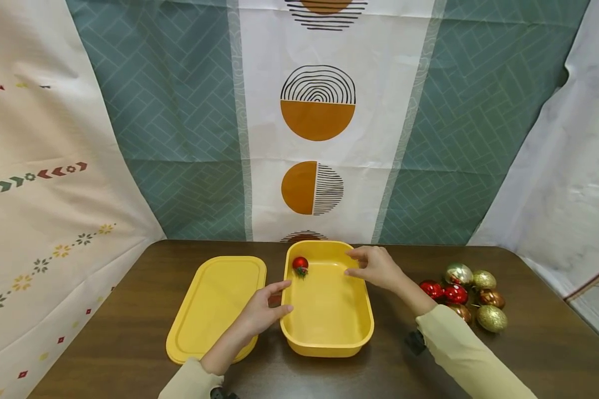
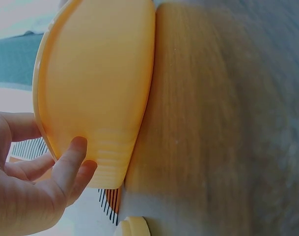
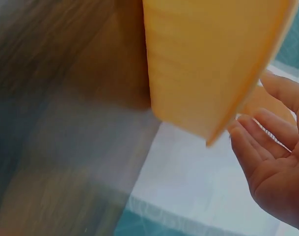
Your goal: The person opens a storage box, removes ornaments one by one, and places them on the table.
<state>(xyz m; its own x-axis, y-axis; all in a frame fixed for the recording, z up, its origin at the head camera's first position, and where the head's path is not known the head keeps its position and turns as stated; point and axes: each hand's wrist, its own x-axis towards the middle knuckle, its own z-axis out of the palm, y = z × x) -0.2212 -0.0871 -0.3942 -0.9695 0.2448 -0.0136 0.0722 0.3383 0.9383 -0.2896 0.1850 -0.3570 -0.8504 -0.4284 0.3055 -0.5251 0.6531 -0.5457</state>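
A deep yellow container [image 1: 326,346] stands at the middle of the table, with a small red ornament ball [image 1: 300,262] with a green tuft inside, near its far left corner. My left hand [image 1: 260,310] is at the container's left rim, fingers spread and loosely bent. In the left wrist view, two of its fingertips [image 2: 78,143] overlap the outer wall, while the thumb reaches behind the rim. Over the far right rim is my right hand [image 1: 376,268], thumb and fingers apart, with nothing between them. The right wrist view has those relaxed fingers [image 3: 245,147] beside the rim.
A flat yellow lid [image 1: 219,299] lies left of the container, partly under my left forearm. Several shiny ornament balls [image 1: 491,318] in red, gold, copper and pale green cluster at the right, past my right forearm. A patterned curtain [image 1: 179,166] hangs along the table's [image 1: 120,332] back edge.
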